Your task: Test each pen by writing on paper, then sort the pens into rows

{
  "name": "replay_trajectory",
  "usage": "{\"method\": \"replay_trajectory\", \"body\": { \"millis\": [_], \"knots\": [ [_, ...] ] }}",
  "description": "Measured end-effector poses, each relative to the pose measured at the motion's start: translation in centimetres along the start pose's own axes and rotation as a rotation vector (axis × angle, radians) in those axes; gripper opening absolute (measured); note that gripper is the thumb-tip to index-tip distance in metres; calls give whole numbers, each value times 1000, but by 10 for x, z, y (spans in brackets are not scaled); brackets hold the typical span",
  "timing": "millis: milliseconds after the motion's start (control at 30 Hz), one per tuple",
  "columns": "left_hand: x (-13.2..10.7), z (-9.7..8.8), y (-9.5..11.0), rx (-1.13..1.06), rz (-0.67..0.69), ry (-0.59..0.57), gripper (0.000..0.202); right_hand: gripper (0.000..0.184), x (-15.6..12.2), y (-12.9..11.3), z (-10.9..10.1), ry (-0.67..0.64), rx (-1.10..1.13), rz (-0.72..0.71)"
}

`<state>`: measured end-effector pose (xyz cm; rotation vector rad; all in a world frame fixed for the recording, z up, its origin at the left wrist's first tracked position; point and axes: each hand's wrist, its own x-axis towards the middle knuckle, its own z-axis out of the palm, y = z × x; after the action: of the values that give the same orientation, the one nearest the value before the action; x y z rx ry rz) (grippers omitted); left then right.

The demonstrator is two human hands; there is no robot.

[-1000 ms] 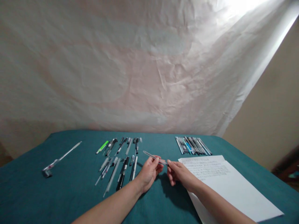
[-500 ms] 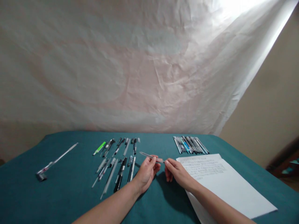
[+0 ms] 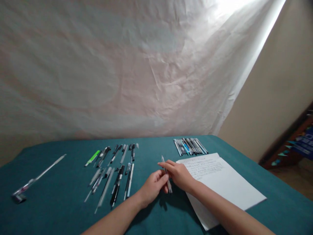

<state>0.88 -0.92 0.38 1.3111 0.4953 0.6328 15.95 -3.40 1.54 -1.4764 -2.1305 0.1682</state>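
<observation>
My right hand (image 3: 180, 175) pinches a clear pen (image 3: 162, 160), tip tilted away | my left hand (image 3: 152, 186) touches it lower down, grip unclear | over the tabletop (image 3: 61, 202), beside the paper (image 3: 227, 186)

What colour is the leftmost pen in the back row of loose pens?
The leftmost pen is bright green; the head view shows it.

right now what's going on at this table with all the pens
A person holds a clear pen over the teal table: the right hand grips its middle, the left hand pinches its lower end. Loose pens lie to the left, a tidy row of pens sits farther back, and a written sheet lies by the right forearm.
</observation>
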Motion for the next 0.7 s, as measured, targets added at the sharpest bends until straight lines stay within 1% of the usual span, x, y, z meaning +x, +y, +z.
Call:
{"method": "replay_trajectory", "body": {
  "millis": [33,100,200,267,300,367,400,500,600,700],
  "knots": [
    [-1,2,2,63,16,-14,30,42,0,0,-3,-15,-41,-18],
    [-5,6,6,153,60,-37,35,36,2,0,-11,9,-76,-22],
    [-14,14,16,335,176,-69,36,31,1,9,-29,142,-10,44],
    [-21,19,21,524,261,-139,32,30,-6,23,-41,240,81,132],
    [-24,21,22,606,299,-194,32,30,-12,31,-46,275,129,187],
    [-28,24,23,716,359,-300,37,33,-29,49,-53,279,222,302],
    [-30,24,22,748,381,-341,40,35,-40,58,-55,253,271,354],
    [-30,23,18,815,416,-408,47,35,-74,77,-58,269,318,481],
    [-28,22,16,873,415,-442,51,31,-99,84,-59,307,361,585],
    [-26,22,14,921,382,-473,53,26,-109,83,-58,329,425,625]
  ]
}}
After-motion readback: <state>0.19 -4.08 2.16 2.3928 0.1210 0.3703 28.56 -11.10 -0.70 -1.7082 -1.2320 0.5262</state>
